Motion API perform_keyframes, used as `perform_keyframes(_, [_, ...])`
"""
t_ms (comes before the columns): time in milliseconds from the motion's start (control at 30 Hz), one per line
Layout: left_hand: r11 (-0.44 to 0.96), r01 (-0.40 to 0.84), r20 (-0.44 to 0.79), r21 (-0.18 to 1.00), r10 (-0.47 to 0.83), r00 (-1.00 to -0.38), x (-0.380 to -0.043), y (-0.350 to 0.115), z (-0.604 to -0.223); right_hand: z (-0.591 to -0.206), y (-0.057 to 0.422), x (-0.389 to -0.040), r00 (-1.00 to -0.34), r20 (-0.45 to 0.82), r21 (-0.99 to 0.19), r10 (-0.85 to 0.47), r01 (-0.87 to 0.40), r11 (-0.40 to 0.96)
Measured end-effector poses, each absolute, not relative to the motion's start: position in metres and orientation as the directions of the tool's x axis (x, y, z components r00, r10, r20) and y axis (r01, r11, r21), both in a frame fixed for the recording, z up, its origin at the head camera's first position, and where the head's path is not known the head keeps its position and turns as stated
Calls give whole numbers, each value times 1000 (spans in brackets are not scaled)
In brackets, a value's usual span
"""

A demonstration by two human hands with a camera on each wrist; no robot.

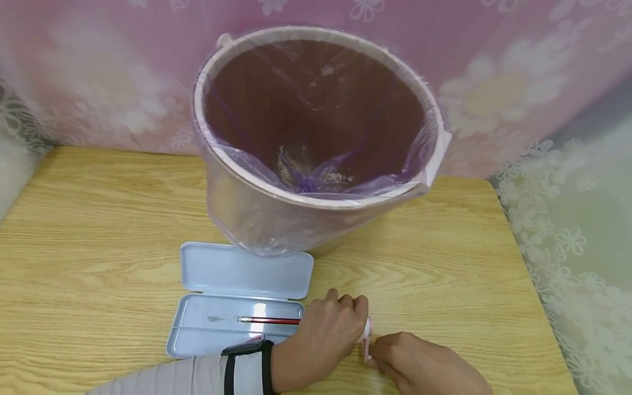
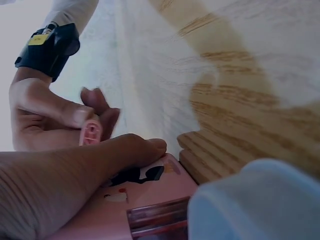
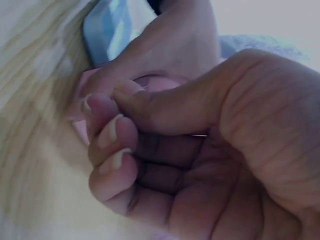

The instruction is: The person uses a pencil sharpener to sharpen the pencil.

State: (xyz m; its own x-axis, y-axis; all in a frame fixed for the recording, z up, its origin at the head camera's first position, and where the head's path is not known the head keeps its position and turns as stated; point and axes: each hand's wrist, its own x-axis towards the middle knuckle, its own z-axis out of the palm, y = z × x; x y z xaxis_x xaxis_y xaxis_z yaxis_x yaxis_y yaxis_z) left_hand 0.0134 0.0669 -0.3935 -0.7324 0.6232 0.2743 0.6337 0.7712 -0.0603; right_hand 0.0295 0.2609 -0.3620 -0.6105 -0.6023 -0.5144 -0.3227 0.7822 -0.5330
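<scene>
My left hand [image 1: 328, 329] grips a small pink crank pencil sharpener [image 2: 110, 215] from above, thumb along its printed side. A dark see-through window shows in the sharpener's body. To its right, my right hand [image 1: 424, 365] pinches the pink crank handle [image 2: 90, 132] between thumb and curled fingers. A red and black pencil [image 1: 269, 320] with a metal-banded end points left over the pencil case; its right end is hidden behind my left hand. The light blue pencil case [image 1: 190, 334] lies with its lid open, partly under my left forearm.
A large pale bucket [image 1: 316, 203] lined with a thin purple bag stands behind the pencil case, overlapping its lid in the head view. Some light bits lie inside the bucket. The wooden table [image 1: 99, 219] ends at a pink flowered backdrop [image 1: 113, 71].
</scene>
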Motion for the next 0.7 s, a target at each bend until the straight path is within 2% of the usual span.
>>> perform_keyframes(133, [773,632,292,-61,619,-729,13,67,-394,-347,263,30,-593,-508,-529,-624,-357,770])
perform_keyframes(400, [764,643,271,-60,632,-726,13,66,-395,-332,268,20,-564,-401,-561,-722,-471,680])
perform_keyframes(600, [759,648,276,-61,637,-720,13,66,-395,-328,269,20,-589,-344,-569,-731,-489,662])
perform_keyframes(700, [756,652,286,-54,638,-715,12,66,-394,-326,272,16,-610,-246,-571,-753,-537,621])
